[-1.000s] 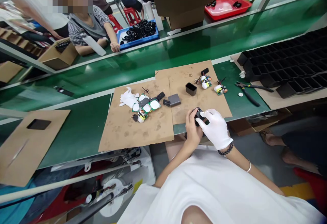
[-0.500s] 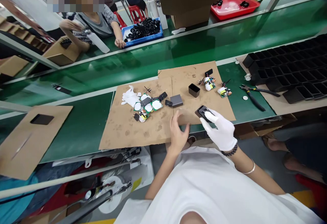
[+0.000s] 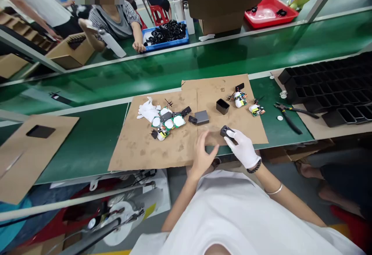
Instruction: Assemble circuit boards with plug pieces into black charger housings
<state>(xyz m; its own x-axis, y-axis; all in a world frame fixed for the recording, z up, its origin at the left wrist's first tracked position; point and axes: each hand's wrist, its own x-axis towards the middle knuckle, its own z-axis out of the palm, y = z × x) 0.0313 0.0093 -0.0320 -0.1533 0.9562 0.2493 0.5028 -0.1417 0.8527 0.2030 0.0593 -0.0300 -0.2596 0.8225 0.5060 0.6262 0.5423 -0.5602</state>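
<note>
Brown cardboard sheets [image 3: 174, 146] on green bench [image 3: 87, 146], conveyor belt [image 3: 203, 59] behind

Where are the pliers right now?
In the head view, the pliers lie right of the cardboard sheet, on the green bench beside the black trays.

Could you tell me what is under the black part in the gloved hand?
Cardboard sheet lies under the black part; the right hand hides its near edge.
</note>
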